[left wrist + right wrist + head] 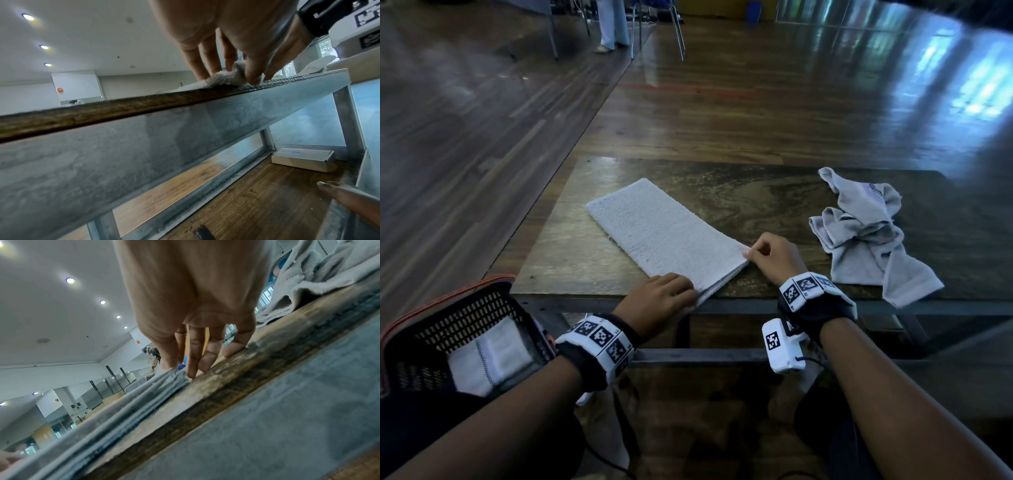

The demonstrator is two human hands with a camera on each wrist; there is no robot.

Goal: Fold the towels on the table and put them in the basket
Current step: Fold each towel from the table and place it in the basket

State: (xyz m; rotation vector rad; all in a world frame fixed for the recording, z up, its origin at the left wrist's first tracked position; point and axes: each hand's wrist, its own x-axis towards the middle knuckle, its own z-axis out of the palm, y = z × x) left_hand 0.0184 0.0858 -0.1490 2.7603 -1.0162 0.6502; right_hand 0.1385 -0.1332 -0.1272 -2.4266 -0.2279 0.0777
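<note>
Both hands pinch the white towel (664, 229): left hand (661, 298) and right hand (774, 257) at its near corners. Lift evenly, and fold away from the basket (424, 329).

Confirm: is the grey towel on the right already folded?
No, in the head view the grey towel lies crumpled in a loose heap on the table, untouched by either hand.

nubby white terry towel (666, 236), glossy worn wood table (774, 192), perforated black plastic basket (465, 315), dull metal frame (144, 154)
</note>
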